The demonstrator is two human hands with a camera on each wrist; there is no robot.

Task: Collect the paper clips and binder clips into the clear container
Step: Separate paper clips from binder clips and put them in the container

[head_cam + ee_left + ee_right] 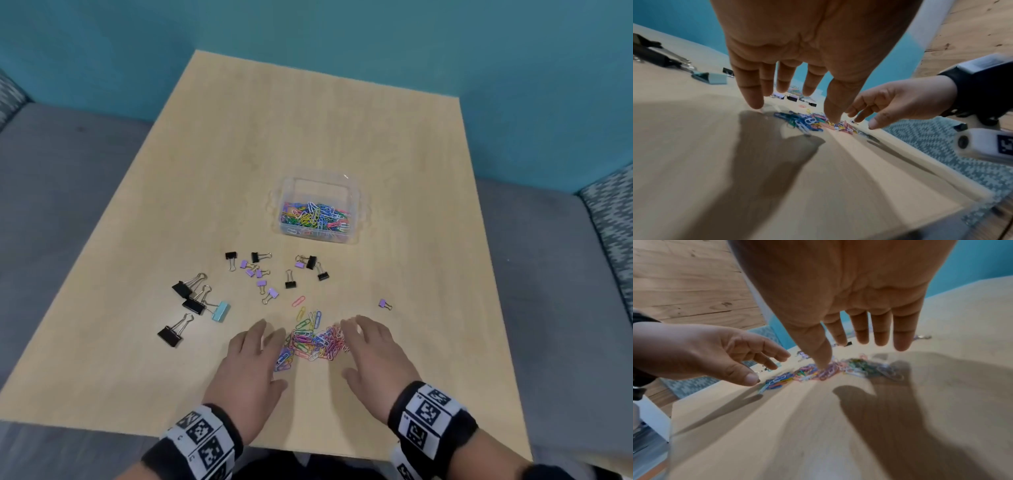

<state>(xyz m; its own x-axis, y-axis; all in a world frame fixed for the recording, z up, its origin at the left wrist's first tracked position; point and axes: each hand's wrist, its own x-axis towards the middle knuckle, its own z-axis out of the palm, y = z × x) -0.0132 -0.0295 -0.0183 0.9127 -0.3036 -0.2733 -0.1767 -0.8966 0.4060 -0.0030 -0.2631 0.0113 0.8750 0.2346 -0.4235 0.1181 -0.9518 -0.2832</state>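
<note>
A heap of coloured paper clips (313,341) (807,121) (828,371) lies near the table's front edge. My left hand (255,356) (797,91) hovers at its left side, my right hand (368,346) (857,337) at its right, both with fingers spread and holding nothing. The clear container (318,209) stands beyond, partly filled with paper clips. Black, purple and one light-blue binder clips (260,274) lie scattered between the heap and the container; larger black ones (186,298) sit to the left.
One purple binder clip (384,304) lies alone to the right. The wooden table (308,120) has grey seating on both sides and a teal wall behind.
</note>
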